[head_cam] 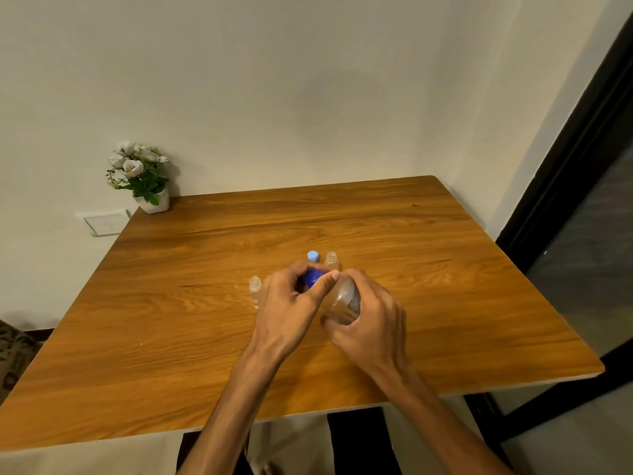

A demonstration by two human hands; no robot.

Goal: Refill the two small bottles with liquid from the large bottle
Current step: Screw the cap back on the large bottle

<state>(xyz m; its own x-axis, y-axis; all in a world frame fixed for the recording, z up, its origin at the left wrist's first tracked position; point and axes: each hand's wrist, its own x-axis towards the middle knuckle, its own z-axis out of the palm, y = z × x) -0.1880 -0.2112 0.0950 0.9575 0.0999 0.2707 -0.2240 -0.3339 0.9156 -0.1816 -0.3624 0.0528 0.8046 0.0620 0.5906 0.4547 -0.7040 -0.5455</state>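
2 small bottles (255,291) (331,260) stand uncapped mid-table, 1 left of the hands, 1 just beyond. Left hand (291,303) pinches the large bottle's blue cap (312,278); right hand (368,315) wraps its clear body (346,298). Thin plastic probably flexes: hold low, squeeze lightly.

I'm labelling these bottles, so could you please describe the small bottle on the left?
On the wooden table, look just left of the left hand. The small clear bottle stands there uncapped and alone, whereas the other small bottle stands farther back beside a light blue cap.
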